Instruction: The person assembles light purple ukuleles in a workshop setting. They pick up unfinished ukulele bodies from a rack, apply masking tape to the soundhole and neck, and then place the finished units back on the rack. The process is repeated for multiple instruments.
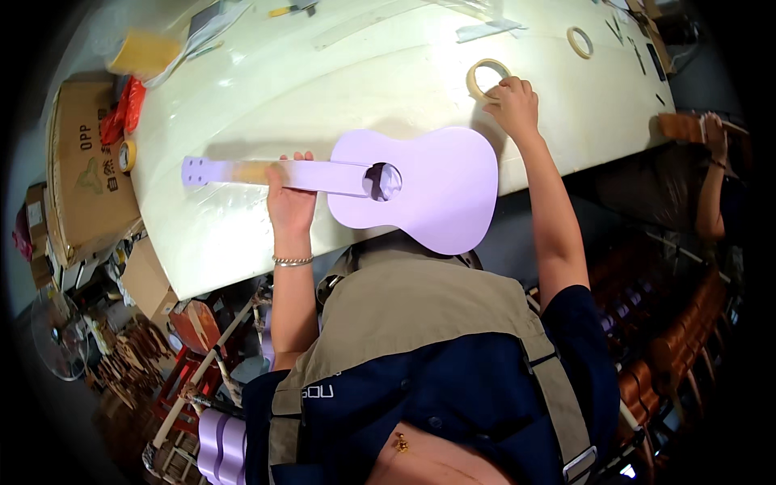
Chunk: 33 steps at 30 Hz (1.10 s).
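A lilac ukulele body with its neck [436, 178] lies across the table's near edge, the headstock pointing left and the round sound hole facing up. No strings show on it. My left hand [291, 202] is closed round the neck from below, thumb on top. A tan patch, perhaps tape, covers part of the neck between that hand and the headstock. Beyond the body, my right hand [515, 107] grips the near rim of a masking tape roll [474, 79] on the table. Its fingertips are partly hidden behind the hand.
The pale worktable [267, 89] carries another tape roll [573, 44] and small tools at the far right. A cardboard box [93, 170] stands at the left, beside a red plastic bag [125, 113]. Another person's hand [714, 136] holds a brown wooden piece at the right.
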Available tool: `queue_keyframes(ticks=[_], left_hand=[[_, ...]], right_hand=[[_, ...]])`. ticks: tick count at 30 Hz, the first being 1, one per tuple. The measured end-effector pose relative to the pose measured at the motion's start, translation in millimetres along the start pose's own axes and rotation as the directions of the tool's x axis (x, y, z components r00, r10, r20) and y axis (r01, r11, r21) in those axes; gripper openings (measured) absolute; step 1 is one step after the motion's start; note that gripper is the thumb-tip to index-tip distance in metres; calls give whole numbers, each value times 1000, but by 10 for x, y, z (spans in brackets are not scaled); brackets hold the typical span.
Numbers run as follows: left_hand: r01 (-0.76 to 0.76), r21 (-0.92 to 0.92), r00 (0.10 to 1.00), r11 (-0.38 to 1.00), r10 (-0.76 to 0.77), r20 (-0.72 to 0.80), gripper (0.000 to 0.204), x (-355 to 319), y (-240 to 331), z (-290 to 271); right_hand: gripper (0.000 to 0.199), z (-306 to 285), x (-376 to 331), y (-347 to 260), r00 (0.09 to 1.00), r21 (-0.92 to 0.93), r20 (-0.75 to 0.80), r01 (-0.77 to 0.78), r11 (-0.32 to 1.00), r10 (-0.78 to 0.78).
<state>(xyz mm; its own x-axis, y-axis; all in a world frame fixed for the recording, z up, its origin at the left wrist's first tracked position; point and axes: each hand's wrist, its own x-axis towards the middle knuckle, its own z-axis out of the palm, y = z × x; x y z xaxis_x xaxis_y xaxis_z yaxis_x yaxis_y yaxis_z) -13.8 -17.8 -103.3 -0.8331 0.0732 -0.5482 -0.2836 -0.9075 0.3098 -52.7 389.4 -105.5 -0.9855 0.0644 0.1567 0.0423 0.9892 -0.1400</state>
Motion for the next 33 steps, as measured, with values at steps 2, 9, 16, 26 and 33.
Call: queue_keyframes(ticks=[2,9,16,26,33], left_hand=[[38,18,999,999,-38,-12,34,72,56,-117],[-449,884,498,130,858,127,31,-428,-64,244],[-631,712,599,-307,390,699,25,-836,-248,711],[-633,636,550,-442,322,771,14,-1116,-332,631],[-553,468,356,-689,311,881,10,-1207,-445,663]], right_hand=[[15,108,18,67,988,44,-123,102,994,-96],[19,-583,-216,-966,972,831,234,-203,518,5],[18,-976,-590,-1837,870,795,38,272,543,-491],[23,-1037,-959,-1908,829,756,64,323,570,-555],[22,-971,-1074,-1898,943,676,-63,282,681,-327]])
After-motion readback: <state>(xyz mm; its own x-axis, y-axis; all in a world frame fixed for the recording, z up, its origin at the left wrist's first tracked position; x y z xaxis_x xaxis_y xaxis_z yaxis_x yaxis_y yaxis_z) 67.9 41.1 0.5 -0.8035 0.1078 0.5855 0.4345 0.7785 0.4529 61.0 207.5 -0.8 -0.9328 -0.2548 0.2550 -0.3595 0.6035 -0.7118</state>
